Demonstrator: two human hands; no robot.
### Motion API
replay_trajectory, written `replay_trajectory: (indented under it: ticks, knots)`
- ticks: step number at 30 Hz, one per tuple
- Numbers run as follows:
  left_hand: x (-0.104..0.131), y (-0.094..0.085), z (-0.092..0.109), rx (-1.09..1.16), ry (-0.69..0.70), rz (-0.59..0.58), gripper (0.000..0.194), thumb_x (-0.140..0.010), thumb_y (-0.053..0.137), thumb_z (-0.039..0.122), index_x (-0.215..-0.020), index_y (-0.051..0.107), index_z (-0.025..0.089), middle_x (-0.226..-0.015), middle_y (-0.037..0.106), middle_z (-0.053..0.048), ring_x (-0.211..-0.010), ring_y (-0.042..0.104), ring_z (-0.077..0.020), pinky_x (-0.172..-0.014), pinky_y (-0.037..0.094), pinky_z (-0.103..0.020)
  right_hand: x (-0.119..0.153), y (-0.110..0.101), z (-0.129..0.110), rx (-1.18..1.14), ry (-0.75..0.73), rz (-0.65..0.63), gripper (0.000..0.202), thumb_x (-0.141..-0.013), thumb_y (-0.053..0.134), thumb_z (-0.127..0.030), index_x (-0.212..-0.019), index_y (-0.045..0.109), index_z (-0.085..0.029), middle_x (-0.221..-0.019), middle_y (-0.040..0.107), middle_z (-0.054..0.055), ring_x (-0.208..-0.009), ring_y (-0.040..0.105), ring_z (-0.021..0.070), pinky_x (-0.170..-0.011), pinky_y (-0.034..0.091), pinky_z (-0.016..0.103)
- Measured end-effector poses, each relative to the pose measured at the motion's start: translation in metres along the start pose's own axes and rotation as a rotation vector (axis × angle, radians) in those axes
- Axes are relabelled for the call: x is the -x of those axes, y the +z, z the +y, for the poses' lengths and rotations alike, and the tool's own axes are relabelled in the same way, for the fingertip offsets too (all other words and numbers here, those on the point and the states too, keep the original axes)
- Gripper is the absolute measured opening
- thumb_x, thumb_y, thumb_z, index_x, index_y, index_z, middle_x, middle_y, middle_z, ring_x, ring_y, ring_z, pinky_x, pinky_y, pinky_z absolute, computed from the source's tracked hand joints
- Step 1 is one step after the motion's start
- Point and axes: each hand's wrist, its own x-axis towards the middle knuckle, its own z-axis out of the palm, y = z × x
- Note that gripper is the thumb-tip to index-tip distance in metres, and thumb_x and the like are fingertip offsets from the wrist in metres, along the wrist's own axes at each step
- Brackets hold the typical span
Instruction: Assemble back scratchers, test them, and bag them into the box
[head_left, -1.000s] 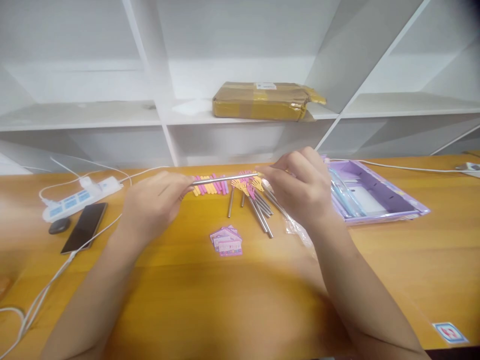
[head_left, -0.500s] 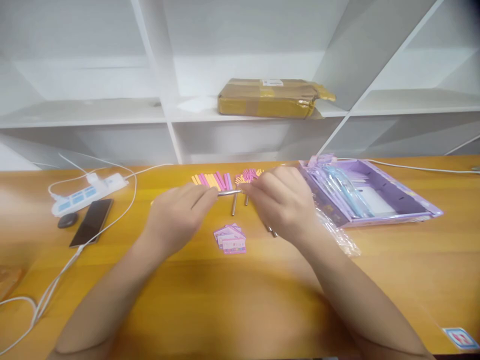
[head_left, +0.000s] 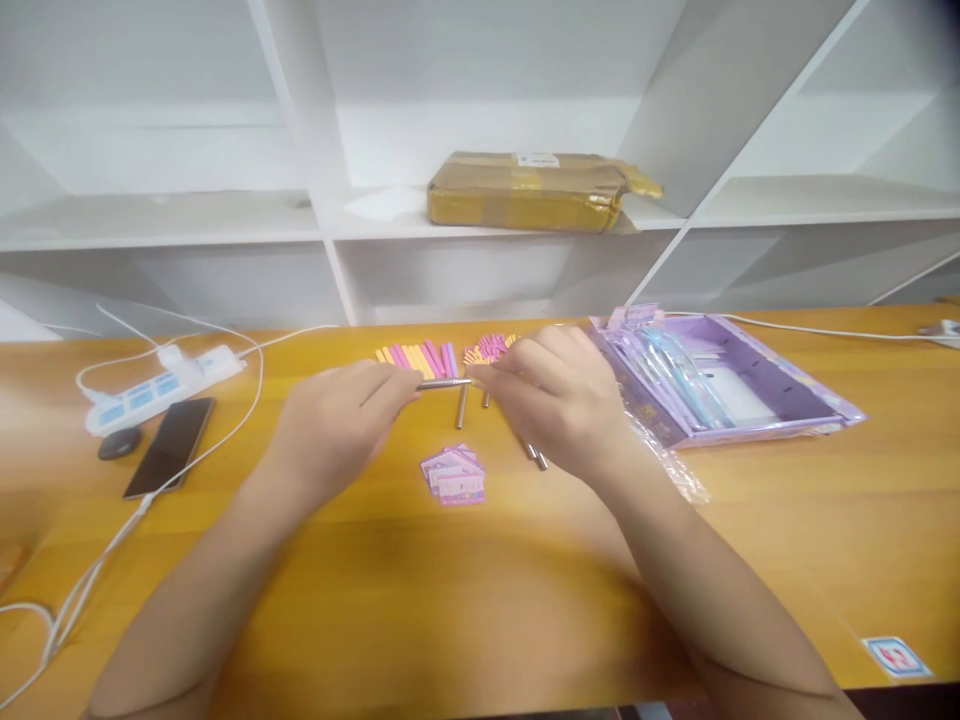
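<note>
A: In the head view, what is hard to make out?

B: The metal rod (head_left: 446, 383), mostly. Only a short middle stretch shows; the rest runs into the hands, so I can't tell its full length. Whether something small is pinched at its right end, I can't tell either.

A: What else is covered?

B: The right hand (head_left: 559, 395) hides much of the loose metal rods (head_left: 535, 458) lying on the table (head_left: 360, 600); just their ends peek out. The pink-and-yellow pieces (head_left: 489, 348) behind it are partly covered and their shape is blurred. The left hand (head_left: 337, 420) overlaps the near ends of some coloured sticks (head_left: 420, 360). Print on the pink cards (head_left: 454, 475) is too small to read.

A: And the fingers?

B: Both hands are curled. The left fingers grip the rod from its left, with the shaft emerging past thumb and forefinger. The right fingers pinch at its other end.

A: So where exactly is it?

B: Between the two hands, roughly level across, raised above the table, beyond the cards and well left of the purple box (head_left: 814, 393).
</note>
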Motion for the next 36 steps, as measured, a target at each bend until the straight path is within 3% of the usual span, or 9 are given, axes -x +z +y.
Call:
replay_trajectory:
  ticks: [7,14,20,23,26,29,33,36]
  knots:
    - [0.001,-0.011,-0.029,0.086,-0.213,-0.084,0.019,-0.106,0.058,0.036,-0.109,0.073,0.027,-0.106,0.081,-0.002,-0.094,0.076,-0.0224,-0.076,0.053,-0.034,0.006,-0.012,0.036,0.112,0.099,0.044,0.016,-0.101,0.064,-0.016,-0.093,0.072,-0.027,-0.078,0.061,0.001,-0.075,0.047,0.0168,-0.074,0.031,0.036]
    - [0.01,-0.024,-0.069,-0.066,-0.363,-0.013,0.025,-0.106,0.054,0.041,-0.11,0.073,0.026,-0.106,0.08,-0.004,-0.102,0.072,-0.024,-0.088,0.052,-0.036,0.023,-0.028,0.088,0.225,0.3,0.058,0.016,-0.104,0.062,-0.03,-0.094,0.074,-0.028,-0.083,0.06,0.005,-0.082,0.047,0.0209,-0.079,0.033,0.038]
    - [0.028,-0.038,-0.126,-0.152,-0.56,0.067,0.035,-0.104,0.053,0.052,-0.102,0.075,0.025,-0.106,0.081,-0.002,-0.099,0.071,-0.0225,-0.096,0.05,-0.037,0.055,-0.057,0.156,0.339,0.315,0.298,0.023,-0.099,0.067,-0.039,-0.084,0.077,-0.025,-0.074,0.057,0.004,-0.076,0.048,0.0189,-0.076,0.037,0.037]
    - [0.04,-0.044,-0.148,-0.175,-0.59,0.154,0.033,-0.101,0.058,0.053,-0.102,0.076,0.025,-0.108,0.082,-0.001,-0.098,0.071,-0.0232,-0.092,0.052,-0.037,0.073,-0.078,0.185,0.458,0.358,0.437,0.019,-0.087,0.075,-0.039,-0.075,0.076,-0.024,-0.068,0.055,0.003,-0.07,0.049,0.0197,-0.075,0.039,0.038]
    - [0.044,-0.047,-0.152,-0.151,-0.553,0.168,0.025,-0.1,0.062,0.048,-0.1,0.075,0.026,-0.105,0.082,0.002,-0.095,0.071,-0.0231,-0.088,0.053,-0.038,0.078,-0.088,0.193,0.53,0.544,0.399,0.006,-0.075,0.078,-0.026,-0.07,0.075,-0.025,-0.066,0.052,0.003,-0.069,0.049,0.0213,-0.077,0.04,0.04]
    - [0.041,-0.052,-0.143,-0.17,-0.529,0.143,0.021,-0.102,0.061,0.043,-0.104,0.074,0.027,-0.108,0.08,0.003,-0.096,0.069,-0.0237,-0.09,0.051,-0.04,0.073,-0.088,0.185,0.549,0.726,0.35,0.005,-0.071,0.08,-0.023,-0.073,0.076,-0.026,-0.068,0.05,0.004,-0.073,0.052,0.0239,-0.076,0.041,0.039]
    - [0.04,-0.067,-0.129,-0.242,-0.55,0.152,0.025,-0.101,0.061,0.049,-0.104,0.074,0.028,-0.104,0.079,0.001,-0.096,0.068,-0.0246,-0.084,0.048,-0.037,0.071,-0.092,0.176,0.495,0.727,0.377,0.012,-0.073,0.082,-0.027,-0.085,0.081,-0.025,-0.072,0.055,0.004,-0.075,0.057,0.0238,-0.075,0.044,0.039]
    - [0.047,-0.076,-0.132,-0.194,-0.512,0.136,0.029,-0.103,0.056,0.048,-0.111,0.072,0.026,-0.111,0.075,-0.004,-0.105,0.065,-0.0284,-0.089,0.045,-0.039,0.077,-0.099,0.176,0.492,0.685,0.417,0.017,-0.072,0.082,-0.028,-0.088,0.083,-0.023,-0.073,0.058,0.004,-0.075,0.059,0.0225,-0.073,0.045,0.037]
